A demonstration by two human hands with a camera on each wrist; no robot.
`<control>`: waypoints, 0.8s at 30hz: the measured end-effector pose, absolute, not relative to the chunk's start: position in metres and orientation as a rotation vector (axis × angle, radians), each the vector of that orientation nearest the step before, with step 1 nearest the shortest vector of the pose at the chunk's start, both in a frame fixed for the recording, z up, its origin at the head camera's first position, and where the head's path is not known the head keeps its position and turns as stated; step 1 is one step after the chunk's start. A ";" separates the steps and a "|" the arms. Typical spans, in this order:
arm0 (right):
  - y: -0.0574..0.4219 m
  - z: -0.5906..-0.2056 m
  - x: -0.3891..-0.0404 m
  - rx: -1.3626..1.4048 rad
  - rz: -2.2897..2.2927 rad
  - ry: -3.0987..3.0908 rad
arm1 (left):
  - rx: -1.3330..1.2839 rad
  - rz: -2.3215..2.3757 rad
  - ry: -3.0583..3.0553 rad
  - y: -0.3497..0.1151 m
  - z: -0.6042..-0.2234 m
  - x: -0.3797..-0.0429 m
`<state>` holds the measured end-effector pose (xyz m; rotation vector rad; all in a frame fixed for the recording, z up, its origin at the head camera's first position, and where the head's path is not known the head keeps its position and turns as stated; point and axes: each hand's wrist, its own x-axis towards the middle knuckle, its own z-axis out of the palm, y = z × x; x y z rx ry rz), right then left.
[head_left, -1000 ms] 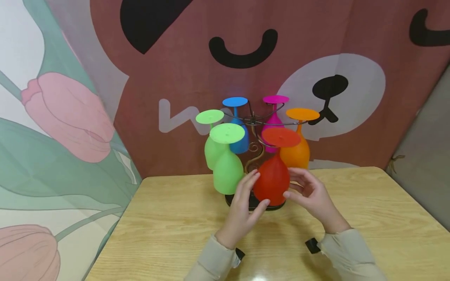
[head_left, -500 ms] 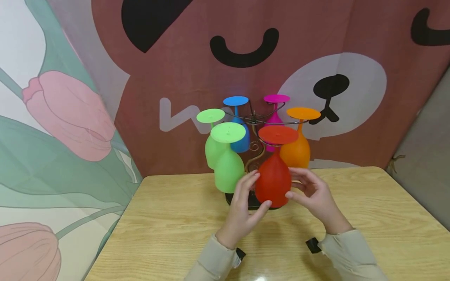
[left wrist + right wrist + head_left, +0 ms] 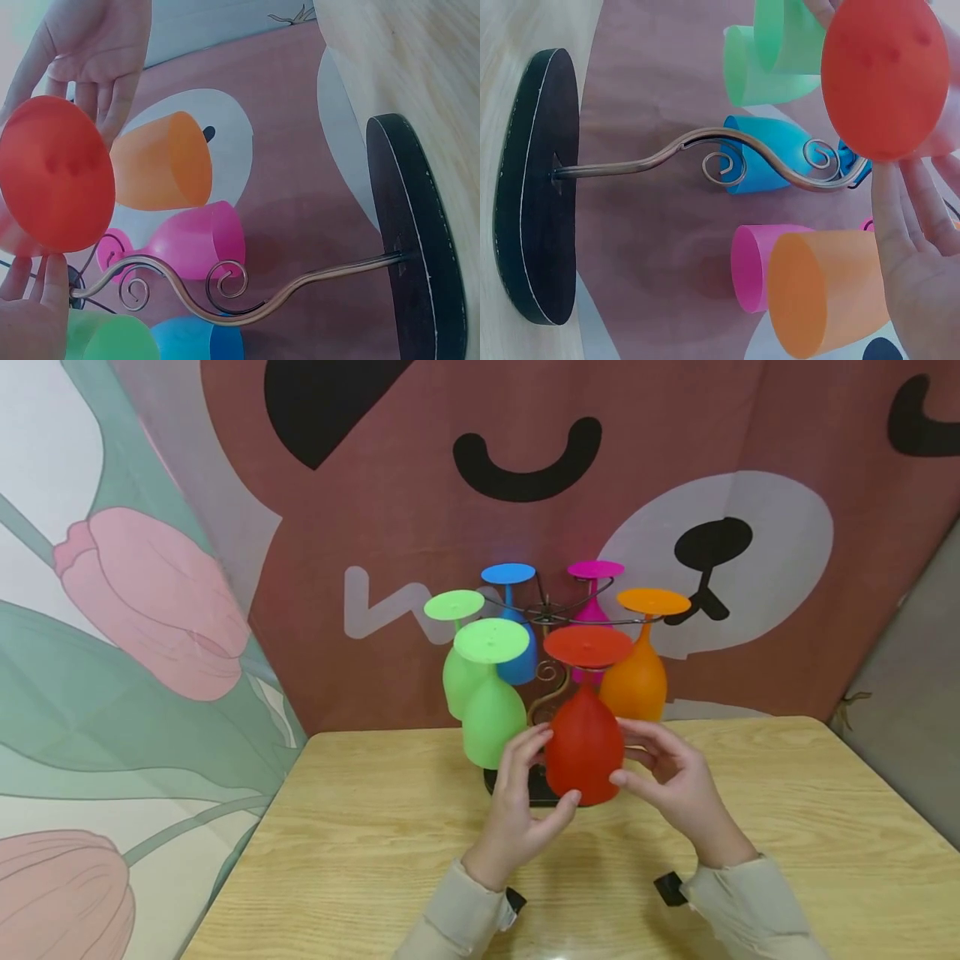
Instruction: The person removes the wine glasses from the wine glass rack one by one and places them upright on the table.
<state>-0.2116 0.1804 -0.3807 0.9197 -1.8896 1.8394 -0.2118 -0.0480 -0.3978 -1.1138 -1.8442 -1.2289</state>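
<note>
A red plastic wine glass [image 3: 585, 752] hangs upside down at the front right of a metal stemware rack [image 3: 546, 610], its foot above a wire arm. My left hand [image 3: 517, 810] holds the bowl from the left, thumb near the rim. From the right, my right hand [image 3: 678, 793] holds the same bowl between thumb and fingers. In the left wrist view the red glass's opening [image 3: 56, 172] faces the camera, with a hand on either side. The right wrist view shows the red glass [image 3: 885, 79] with fingers [image 3: 892, 202] against its bowl.
Two green glasses [image 3: 493, 718], a blue glass [image 3: 517, 652], a pink glass [image 3: 592, 606] and an orange glass [image 3: 637, 685] hang upside down around the rack. Its black base [image 3: 536, 187] stands on the wooden table [image 3: 360, 843]. A printed cloth [image 3: 405, 527] hangs behind.
The red glass's foot has shifted left toward its wire arm, and the glass has become more upright. Both hands have stayed around its bowl. The head view has shifted slightly.
</note>
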 end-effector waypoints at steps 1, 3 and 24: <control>0.180 -0.380 -0.211 0.908 1.833 -1.904 | -1.111 -1.237 -1.846 -0.048 -0.398 -0.212; 0.180 -0.379 -0.210 0.895 1.822 -1.922 | -1.107 -1.244 -1.847 -0.048 -0.397 -0.212; 0.170 -0.377 -0.203 0.748 1.838 -1.912 | -1.040 -1.222 -1.878 -0.048 -0.391 -0.206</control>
